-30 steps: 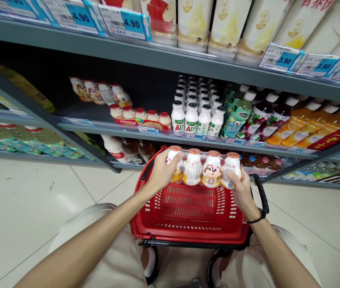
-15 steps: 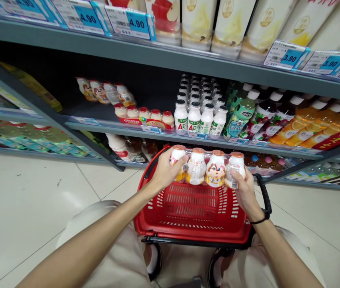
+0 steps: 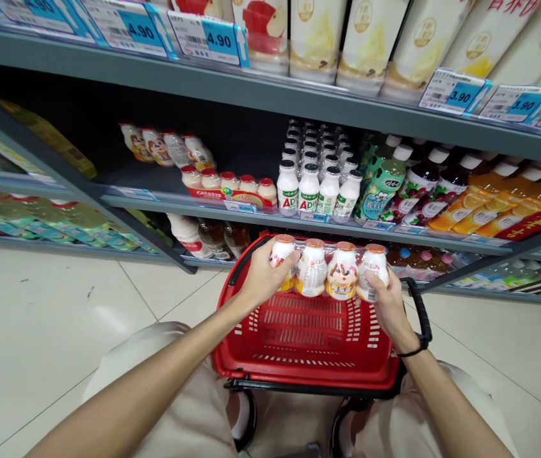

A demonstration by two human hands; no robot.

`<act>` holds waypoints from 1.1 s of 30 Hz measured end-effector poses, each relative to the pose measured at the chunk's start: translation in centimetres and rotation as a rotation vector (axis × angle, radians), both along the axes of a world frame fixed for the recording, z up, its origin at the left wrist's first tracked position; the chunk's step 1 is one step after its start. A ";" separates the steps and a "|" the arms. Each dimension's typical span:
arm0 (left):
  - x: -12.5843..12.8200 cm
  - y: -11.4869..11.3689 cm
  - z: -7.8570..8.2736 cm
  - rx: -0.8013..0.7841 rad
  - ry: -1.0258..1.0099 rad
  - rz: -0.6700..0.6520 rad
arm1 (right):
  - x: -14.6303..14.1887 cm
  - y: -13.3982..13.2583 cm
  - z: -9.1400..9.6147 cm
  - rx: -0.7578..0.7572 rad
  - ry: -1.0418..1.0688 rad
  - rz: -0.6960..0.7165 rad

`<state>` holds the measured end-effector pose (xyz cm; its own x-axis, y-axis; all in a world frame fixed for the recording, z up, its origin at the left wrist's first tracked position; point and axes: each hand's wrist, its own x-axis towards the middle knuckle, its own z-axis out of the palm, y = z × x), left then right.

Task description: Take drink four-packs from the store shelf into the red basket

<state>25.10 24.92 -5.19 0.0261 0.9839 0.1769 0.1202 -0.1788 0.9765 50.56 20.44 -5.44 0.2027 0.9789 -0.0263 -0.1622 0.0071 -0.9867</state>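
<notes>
I hold a shrink-wrapped pack of small white drink bottles point(image 3: 330, 270) with orange caps, level, above a red shopping basket point(image 3: 299, 356). My left hand point(image 3: 261, 277) grips the pack's left end, thumb over the first bottle. The right end is clasped by my right hand point(image 3: 387, 302), which wears a black wristband. The basket stands on the floor between my knees and nothing shows inside it.
Grey store shelves point(image 3: 270, 213) stand right in front, stocked with small white AD bottles point(image 3: 316, 187), a red-capped multipack point(image 3: 227, 187), juice bottles point(image 3: 466, 197) and cartons point(image 3: 370, 38) above blue price tags. Pale tiled floor point(image 3: 46, 318) spreads to the left.
The pack and both hands have stayed almost still over the basket; only the view has shifted slightly.
</notes>
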 end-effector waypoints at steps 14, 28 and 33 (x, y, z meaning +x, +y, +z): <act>0.0 0.2 0.8 -0.062 -0.268 -0.076 | 0.0 0.1 0.0 0.048 -0.073 0.003; 0.2 0.3 0.2 -0.215 -0.435 -0.096 | 0.0 -0.3 0.5 0.059 -0.164 0.017; 0.1 0.4 0.0 -0.208 -0.390 -0.077 | -0.4 -0.4 1.0 0.047 -0.155 0.036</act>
